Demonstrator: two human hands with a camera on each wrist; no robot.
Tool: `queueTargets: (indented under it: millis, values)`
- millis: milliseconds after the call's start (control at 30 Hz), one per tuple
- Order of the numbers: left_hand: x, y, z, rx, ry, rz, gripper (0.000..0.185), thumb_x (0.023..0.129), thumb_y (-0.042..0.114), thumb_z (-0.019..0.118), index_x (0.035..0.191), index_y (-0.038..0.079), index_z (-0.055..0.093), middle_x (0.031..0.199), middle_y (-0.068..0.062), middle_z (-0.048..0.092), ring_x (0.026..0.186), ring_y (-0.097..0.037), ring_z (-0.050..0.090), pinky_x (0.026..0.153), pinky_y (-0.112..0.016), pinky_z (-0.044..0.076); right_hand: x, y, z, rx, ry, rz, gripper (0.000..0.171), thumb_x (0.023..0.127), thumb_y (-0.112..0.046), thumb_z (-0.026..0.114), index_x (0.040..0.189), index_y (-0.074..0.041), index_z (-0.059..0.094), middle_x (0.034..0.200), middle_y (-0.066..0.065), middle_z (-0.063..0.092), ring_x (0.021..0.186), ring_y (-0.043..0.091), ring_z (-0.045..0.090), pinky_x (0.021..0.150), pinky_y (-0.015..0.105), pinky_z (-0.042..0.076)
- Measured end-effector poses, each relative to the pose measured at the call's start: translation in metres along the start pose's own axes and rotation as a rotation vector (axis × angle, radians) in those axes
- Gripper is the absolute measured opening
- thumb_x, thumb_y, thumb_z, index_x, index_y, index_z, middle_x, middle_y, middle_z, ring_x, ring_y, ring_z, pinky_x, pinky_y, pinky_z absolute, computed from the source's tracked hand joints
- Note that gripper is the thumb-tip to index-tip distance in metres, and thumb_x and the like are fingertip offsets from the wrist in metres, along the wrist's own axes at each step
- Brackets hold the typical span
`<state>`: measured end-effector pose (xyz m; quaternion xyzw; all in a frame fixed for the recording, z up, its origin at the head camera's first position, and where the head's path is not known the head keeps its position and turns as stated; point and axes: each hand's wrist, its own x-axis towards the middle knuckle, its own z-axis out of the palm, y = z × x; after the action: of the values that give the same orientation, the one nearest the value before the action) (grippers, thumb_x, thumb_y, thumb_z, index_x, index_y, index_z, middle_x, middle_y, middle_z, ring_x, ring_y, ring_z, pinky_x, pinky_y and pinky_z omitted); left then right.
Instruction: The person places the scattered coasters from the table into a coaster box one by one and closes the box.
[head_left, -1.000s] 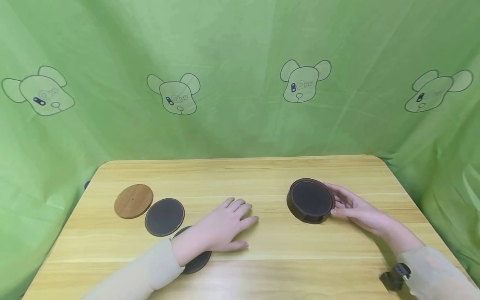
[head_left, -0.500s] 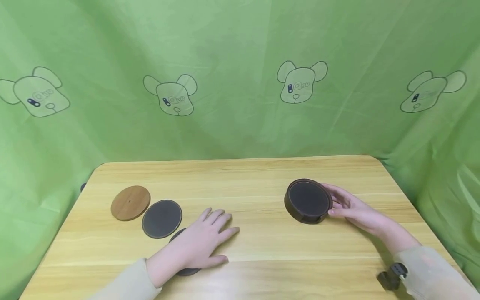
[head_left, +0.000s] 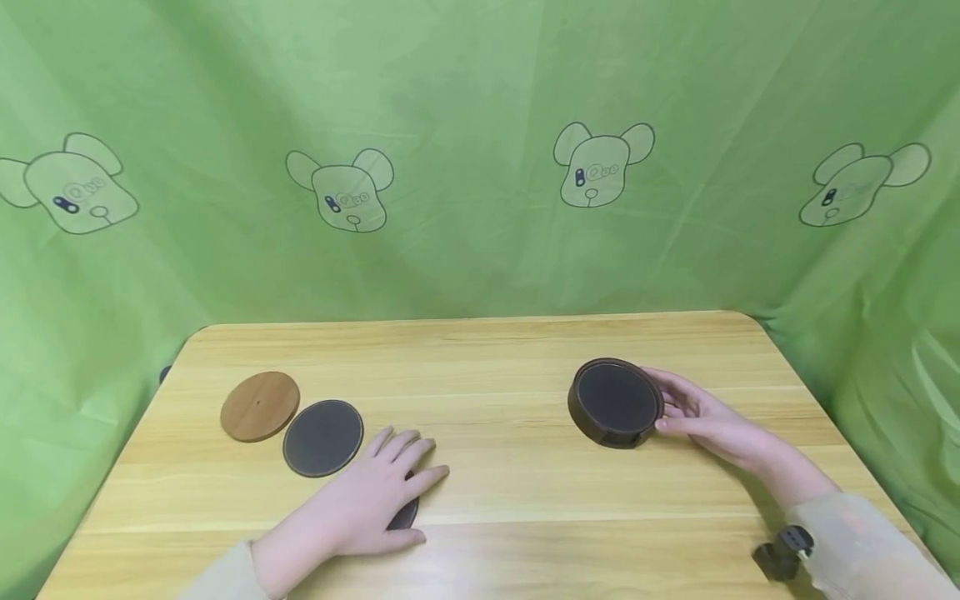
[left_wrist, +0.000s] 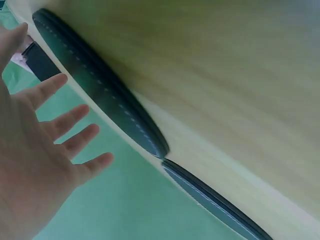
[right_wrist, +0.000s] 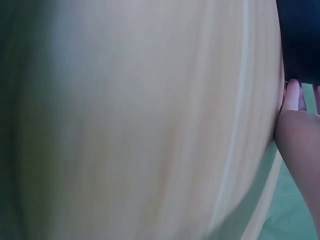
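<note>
My left hand (head_left: 367, 500) is above a round black coaster (head_left: 405, 515), its fingers spread and nearly straight, and hides most of it. In the left wrist view, a gap shows between the left hand (left_wrist: 45, 135) and the stitched-edge coaster (left_wrist: 102, 95). On the right of the table is a round dark coaster holder (head_left: 600, 429) with a black coaster (head_left: 619, 395) lying in its top. My right hand (head_left: 712, 429) grips the holder's right side, thumb in front and fingers behind. The right wrist view shows the thumb against the dark holder (right_wrist: 305, 40).
Another black coaster (head_left: 323, 438) lies flat beyond my left hand, with a round brown wooden disc (head_left: 260, 407) beside it at the far left. The wooden table (head_left: 487, 358) has a green curtain (head_left: 480, 250) printed with bear heads behind it.
My left hand has moved left and toward me, from the table's middle to over the nearest coaster. The right hand and the holder stay in place.
</note>
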<state>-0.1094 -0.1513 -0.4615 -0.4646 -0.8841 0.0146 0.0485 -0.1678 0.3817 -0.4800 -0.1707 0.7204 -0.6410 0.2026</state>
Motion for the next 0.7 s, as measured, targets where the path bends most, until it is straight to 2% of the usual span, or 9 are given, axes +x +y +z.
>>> queueTargets:
  millis: [200,700]
  values:
    - [-0.013,-0.003,0.001,0.007,0.029,-0.008,0.073,0.087,0.065,0.073,0.147,0.025,0.061,0.15,-0.011,0.057,0.142,-0.035,0.052,0.116,-0.059,0.045,0.0,-0.001,0.001,-0.003,0.0,-0.003,0.079,0.1,0.01,0.056,0.167,0.004,0.014,0.154,-0.023,0.051,0.135,-0.006,0.055,0.108,0.012,0.044]
    - [-0.035,-0.01,0.005,0.01,0.059,-0.035,0.088,0.076,0.071,0.079,0.148,0.024,0.059,0.147,-0.009,0.06,0.138,-0.032,0.055,0.112,-0.057,0.047,0.0,-0.003,0.003,-0.009,0.003,-0.009,0.077,0.1,0.01,0.056,0.166,0.003,0.018,0.154,-0.022,0.051,0.135,-0.005,0.055,0.108,0.012,0.044]
